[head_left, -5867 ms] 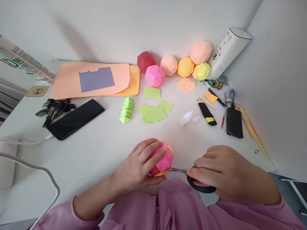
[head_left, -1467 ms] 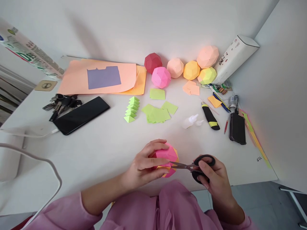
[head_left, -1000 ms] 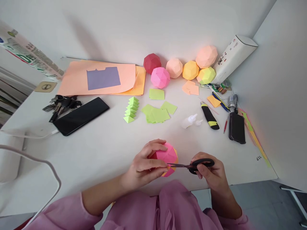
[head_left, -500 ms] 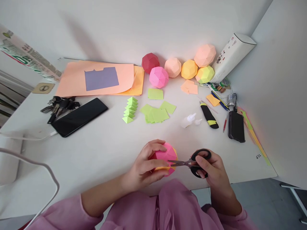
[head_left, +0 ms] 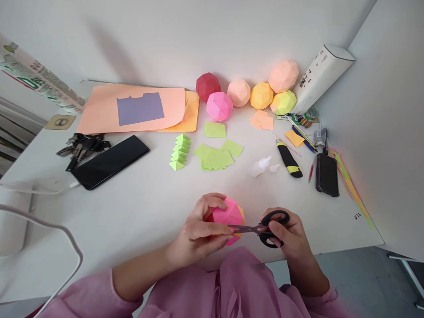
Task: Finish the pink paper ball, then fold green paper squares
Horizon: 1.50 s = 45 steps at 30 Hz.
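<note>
My left hand [head_left: 198, 230] is wrapped round a pink and orange faceted paper ball [head_left: 228, 215] at the near edge of the white table [head_left: 139, 207]. The thumb lies across the ball's front. My right hand [head_left: 287, 234] grips black-handled scissors [head_left: 263, 227] with fingers through the loops. The blades point left and their tips reach the ball beside my left thumb. Both sleeves are pink.
Several paper balls [head_left: 219, 106] stand at the back by a white box [head_left: 320, 75]. Green paper squares [head_left: 216, 158], folded green pieces [head_left: 178, 152], a glue bottle [head_left: 261, 165], a utility knife [head_left: 289, 160], a black phone [head_left: 110, 161], keys [head_left: 81, 145] and orange sheets [head_left: 132, 108] lie about.
The scissors' blades opened and closed at the ball over the last seconds. My right hand turned from palm-down over the handles to a side-on grip. The ball stayed in my left hand.
</note>
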### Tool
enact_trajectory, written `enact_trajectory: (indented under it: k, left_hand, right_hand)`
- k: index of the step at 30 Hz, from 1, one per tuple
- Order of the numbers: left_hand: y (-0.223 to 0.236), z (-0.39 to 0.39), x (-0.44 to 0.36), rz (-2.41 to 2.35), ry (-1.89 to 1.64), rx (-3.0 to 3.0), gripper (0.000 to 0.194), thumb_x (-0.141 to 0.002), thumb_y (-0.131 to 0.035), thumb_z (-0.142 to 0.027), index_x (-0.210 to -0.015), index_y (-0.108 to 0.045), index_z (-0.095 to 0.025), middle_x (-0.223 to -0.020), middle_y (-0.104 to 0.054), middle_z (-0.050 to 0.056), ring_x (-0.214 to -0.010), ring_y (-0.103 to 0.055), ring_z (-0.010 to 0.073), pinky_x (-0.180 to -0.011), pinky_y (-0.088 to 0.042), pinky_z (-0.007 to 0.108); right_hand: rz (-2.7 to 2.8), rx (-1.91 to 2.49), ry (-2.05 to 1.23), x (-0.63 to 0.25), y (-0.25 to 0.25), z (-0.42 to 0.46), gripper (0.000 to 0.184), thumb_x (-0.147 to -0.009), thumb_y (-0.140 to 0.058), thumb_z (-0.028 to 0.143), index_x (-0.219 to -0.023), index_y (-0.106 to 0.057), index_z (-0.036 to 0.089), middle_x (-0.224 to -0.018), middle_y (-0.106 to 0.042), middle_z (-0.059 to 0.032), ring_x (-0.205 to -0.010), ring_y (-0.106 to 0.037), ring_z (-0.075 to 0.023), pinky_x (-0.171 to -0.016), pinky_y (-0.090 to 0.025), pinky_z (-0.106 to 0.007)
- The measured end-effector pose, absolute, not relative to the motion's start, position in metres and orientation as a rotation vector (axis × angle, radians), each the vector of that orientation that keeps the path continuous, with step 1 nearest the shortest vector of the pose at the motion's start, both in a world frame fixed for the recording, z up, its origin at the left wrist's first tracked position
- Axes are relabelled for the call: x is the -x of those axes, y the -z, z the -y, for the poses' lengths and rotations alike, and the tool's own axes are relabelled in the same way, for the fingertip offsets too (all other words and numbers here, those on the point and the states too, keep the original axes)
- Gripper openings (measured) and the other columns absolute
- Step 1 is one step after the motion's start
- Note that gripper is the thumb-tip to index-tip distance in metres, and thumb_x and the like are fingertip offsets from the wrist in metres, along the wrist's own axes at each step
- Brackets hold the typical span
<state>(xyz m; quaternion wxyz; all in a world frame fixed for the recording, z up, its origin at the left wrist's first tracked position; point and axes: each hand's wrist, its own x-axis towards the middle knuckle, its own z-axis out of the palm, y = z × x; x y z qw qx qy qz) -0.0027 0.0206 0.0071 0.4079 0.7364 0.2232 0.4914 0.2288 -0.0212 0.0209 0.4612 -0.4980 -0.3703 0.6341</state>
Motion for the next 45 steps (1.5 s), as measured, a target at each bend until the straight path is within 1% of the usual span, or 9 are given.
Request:
enact_trajectory:
  k: [8,17,24,30,34,37,40,42,45]
  left_hand:
    - [-0.009,-0.017,0.003,-0.632,-1.235,-1.907,0.015,-0.085,-0.057,-0.01,-0.093,-0.064,-0.021,-0.107,-0.046,0.008,-0.116,-0.046,0.0265,-0.09,-0.051,0.046]
    - [-0.008,-0.015,0.002,-0.675,-1.283,-1.945,0.012,-0.086,-0.056,-0.01,-0.091,-0.061,-0.019,-0.105,-0.046,0.008,-0.113,-0.047,0.0259,-0.09,-0.051,0.047]
    - [-0.006,-0.014,0.003,-0.742,-1.287,-1.923,0.009,-0.087,-0.055,-0.013,-0.09,-0.059,-0.02,-0.105,-0.047,0.007,-0.112,-0.05,0.0254,-0.088,-0.051,0.047]
    - [-0.003,-0.014,0.005,-0.813,-1.233,-1.835,0.011,-0.093,-0.044,-0.016,-0.099,-0.053,-0.02,-0.119,-0.046,0.012,-0.123,-0.045,0.0249,-0.095,-0.047,0.046]
    - [-0.003,-0.014,0.005,-0.803,-1.187,-1.88,0.023,-0.095,-0.038,-0.017,-0.114,-0.051,-0.02,-0.131,-0.042,0.015,-0.127,-0.04,0.0255,-0.098,-0.044,0.048]
    - [-0.002,-0.014,0.004,-0.772,-1.177,-1.929,0.025,-0.095,-0.04,-0.017,-0.117,-0.051,-0.02,-0.132,-0.044,0.016,-0.127,-0.041,0.0265,-0.099,-0.042,0.05]
    - [0.001,-0.014,0.004,-0.768,-1.175,-1.998,0.034,-0.095,-0.041,-0.02,-0.128,-0.046,-0.021,-0.135,-0.045,0.017,-0.129,-0.038,0.0283,-0.102,-0.038,0.054]
    - [0.004,-0.014,0.004,-0.763,-1.145,-2.035,0.041,-0.096,-0.038,-0.025,-0.137,-0.038,-0.02,-0.139,-0.041,0.018,-0.133,-0.034,0.0302,-0.105,-0.034,0.057]
    - [0.004,-0.015,0.005,-0.759,-1.044,-2.064,0.053,-0.096,-0.037,-0.031,-0.145,-0.023,-0.018,-0.146,-0.031,0.02,-0.137,-0.026,0.0326,-0.107,-0.03,0.058]
  right_hand:
    - [0.844,1.226,-1.618,-0.226,-0.019,0.016,0.032,-0.071,-0.073,0.044,-0.072,-0.062,0.014,-0.063,-0.062,-0.0049,-0.042,-0.043,-0.0077,-0.033,-0.026,-0.017]
    - [1.207,1.13,-1.414,-0.234,-0.02,0.018,0.019,-0.08,-0.066,0.036,-0.082,-0.072,0.018,-0.074,-0.063,-0.0075,-0.066,-0.057,-0.018,-0.054,-0.048,-0.029]
    - [0.74,1.49,-1.114,-0.24,-0.021,0.018,0.023,-0.072,-0.073,0.037,-0.076,-0.064,0.016,-0.076,-0.062,-0.0044,-0.057,-0.059,-0.0132,-0.038,-0.039,-0.017]
    - [1.011,1.72,-0.958,-0.261,-0.019,0.008,0.025,-0.077,-0.068,0.037,-0.093,-0.068,0.019,-0.089,-0.066,-0.0052,-0.079,-0.064,-0.0176,-0.063,-0.057,-0.027]
    - [1.369,1.877,-0.61,-0.267,-0.023,0.004,0.033,-0.081,-0.063,0.036,-0.108,-0.064,0.018,-0.102,-0.066,-0.0109,-0.094,-0.062,-0.0255,-0.077,-0.056,-0.041]
    - [1.694,1.724,-0.193,-0.25,-0.037,0.004,0.021,-0.081,-0.062,0.026,-0.102,-0.066,0.02,-0.107,-0.064,-0.0121,-0.107,-0.056,-0.0295,-0.092,-0.047,-0.05]
    - [2.016,1.302,-0.305,-0.22,-0.052,0.0,0.025,-0.081,-0.06,0.017,-0.106,-0.063,0.02,-0.11,-0.062,-0.0127,-0.112,-0.055,-0.0289,-0.094,-0.047,-0.048]
    - [2.206,1.066,-0.384,-0.202,-0.057,-0.006,0.032,-0.08,-0.063,0.023,-0.112,-0.061,0.018,-0.121,-0.057,-0.0157,-0.121,-0.049,-0.0322,-0.099,-0.043,-0.051]
    - [2.294,0.923,-0.603,-0.189,-0.056,-0.016,0.021,-0.086,-0.056,0.023,-0.106,-0.062,0.017,-0.128,-0.052,-0.0151,-0.122,-0.048,-0.0277,-0.101,-0.043,-0.046]
